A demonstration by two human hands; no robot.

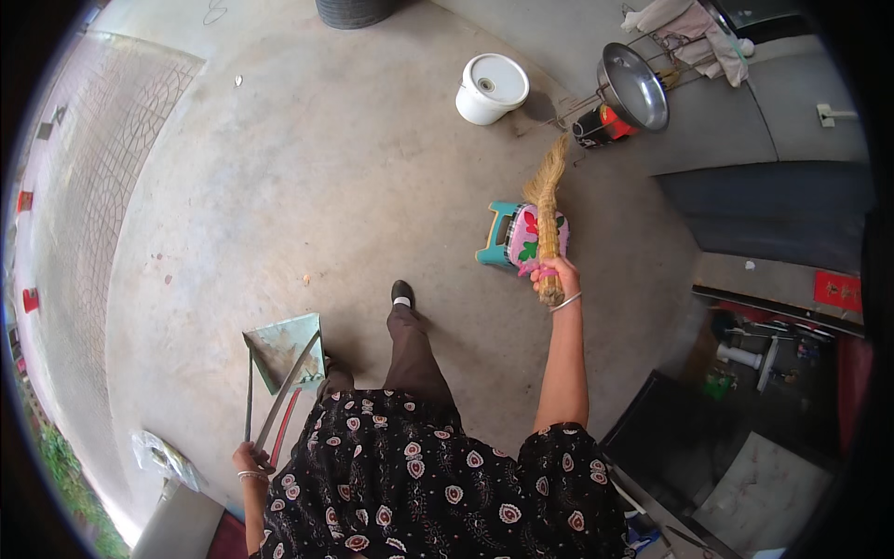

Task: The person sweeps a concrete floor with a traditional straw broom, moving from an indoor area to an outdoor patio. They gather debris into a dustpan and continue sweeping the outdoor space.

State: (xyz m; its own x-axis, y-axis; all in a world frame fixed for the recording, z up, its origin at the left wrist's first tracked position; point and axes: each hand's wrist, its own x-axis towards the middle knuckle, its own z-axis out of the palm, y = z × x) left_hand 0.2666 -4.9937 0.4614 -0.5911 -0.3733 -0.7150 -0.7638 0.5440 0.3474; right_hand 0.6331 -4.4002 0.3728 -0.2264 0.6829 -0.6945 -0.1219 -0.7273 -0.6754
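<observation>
My right hand (561, 278) is closed around the lower handle of a straw hand broom (548, 223), whose bristles point away from me. Beyond that hand, partly behind the broom, stands a teal plastic stool (497, 234) with a pink padded cushion (524, 241). At the lower left, my left hand (253, 459) grips the long handle of a metal dustpan (283, 349). The dustpan's pan hangs over or rests on the floor beside my leg; which of these cannot be told. Some dirt or stains show on its inner surface.
A lidded white bucket (491, 89) stands ahead, near a wire rack with a steel basin (634, 87). A dark tub (355, 10) is at the top edge. Small bits of debris (306, 279) lie on the concrete floor. Dark cabinet-like furniture (726, 419) is at right, a plastic bag (164, 458) at lower left.
</observation>
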